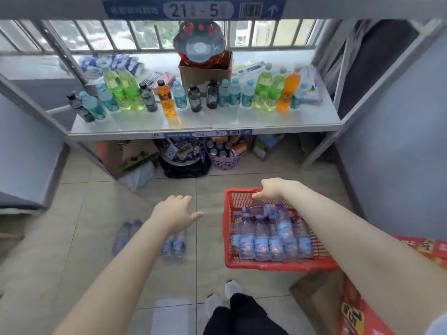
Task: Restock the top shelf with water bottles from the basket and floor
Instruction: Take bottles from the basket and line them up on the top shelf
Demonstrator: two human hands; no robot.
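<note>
Just the one head view. Readable stuff first: the blue label strip (193, 9) on the grey metal upper shelf beam (362, 8) along the top edge of the frame says "21 - 5", with a barcode and an up arrow. The smaller strip (208, 134) on the white middle shelf board (266, 122) reads "24 - 2". The rest of the print on both is too blurry, and the bottle labels are mush too, so I can't make out a brand. The small clear water bottles with blue labels (262, 240) sit packed in the red plastic mesh basket (278, 265) right of centre. A few loose water bottles (177, 245) lie on the tiled floor (72, 226) at lower centre, partly hidden behind the left forearm. The left hand (173, 213) hovers above those, fingers spread and relaxed, holding nothing. The right hand (271, 188) is at the basket's far rim with fingers bent down, and I can't tell if they actually grip it. The upper shelf's surface is cut off by the top of the frame. The red cartons (358, 313) at lower right have yellow lettering, unreadable.
</note>
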